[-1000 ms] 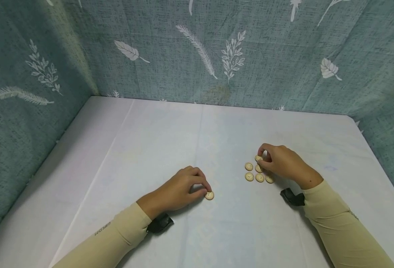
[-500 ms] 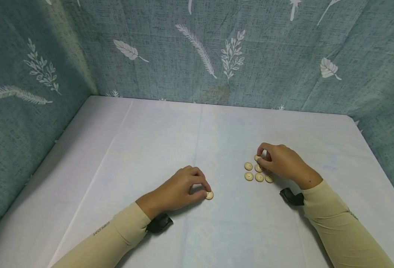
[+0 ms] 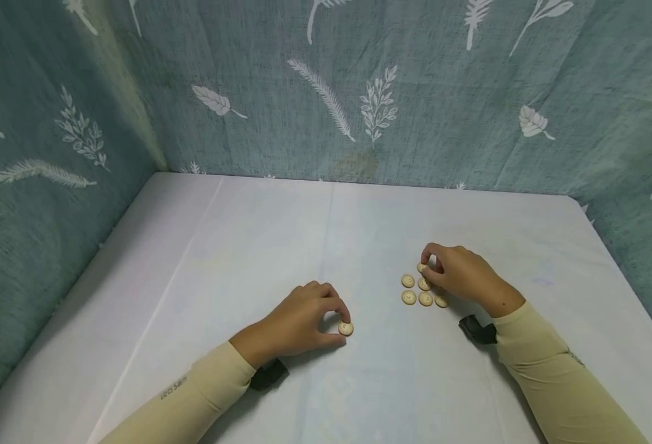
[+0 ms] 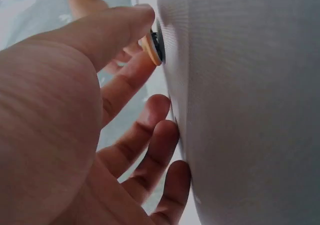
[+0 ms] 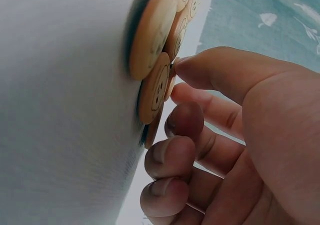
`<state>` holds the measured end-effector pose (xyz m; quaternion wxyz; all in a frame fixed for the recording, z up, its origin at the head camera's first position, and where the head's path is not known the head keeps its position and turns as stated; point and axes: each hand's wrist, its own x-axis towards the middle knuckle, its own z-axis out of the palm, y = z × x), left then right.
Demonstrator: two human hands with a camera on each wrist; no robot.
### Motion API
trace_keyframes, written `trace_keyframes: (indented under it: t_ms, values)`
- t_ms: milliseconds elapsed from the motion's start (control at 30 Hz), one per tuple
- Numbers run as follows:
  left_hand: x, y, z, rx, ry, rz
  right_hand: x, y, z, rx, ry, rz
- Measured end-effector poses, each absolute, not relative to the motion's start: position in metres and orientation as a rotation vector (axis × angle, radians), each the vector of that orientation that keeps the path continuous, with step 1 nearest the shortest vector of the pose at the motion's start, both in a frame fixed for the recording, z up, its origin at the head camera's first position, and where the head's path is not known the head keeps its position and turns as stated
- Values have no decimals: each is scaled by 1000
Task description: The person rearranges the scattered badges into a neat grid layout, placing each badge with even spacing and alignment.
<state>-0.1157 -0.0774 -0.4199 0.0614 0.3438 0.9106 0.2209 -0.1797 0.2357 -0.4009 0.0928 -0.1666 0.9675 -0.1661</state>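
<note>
A round wooden button lies on the white cloth left of the others. My left hand is at it: the index fingertip touches its far edge while the thumb stands apart. In the left wrist view that button shows edge-on beside the index finger. Farther right, my right hand pinches a second button between thumb and index finger at the back of a group. Several similar buttons lie flat there in rough rows, and the hand partly covers some of them.
A white cloth covers the table. Green leaf-printed fabric rises along its back and sides. Dark wrist straps show below both wrists, under beige sleeves.
The left thumb has drawn away from its button, widening the gap to the index finger. My right hand keeps its pinch. The head view has tilted slightly.
</note>
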Motion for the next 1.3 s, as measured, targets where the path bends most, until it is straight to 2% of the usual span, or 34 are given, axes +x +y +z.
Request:
trace_keyframes:
  t_ms: [833, 1300]
  values:
    - [-115, -65, -411, 1096, 2840, 475, -179, 239, -401, -487, 2872, -495]
    - [-137, -42, -398, 1054, 2898, 488, -178, 237, -401, -509, 2896, -472]
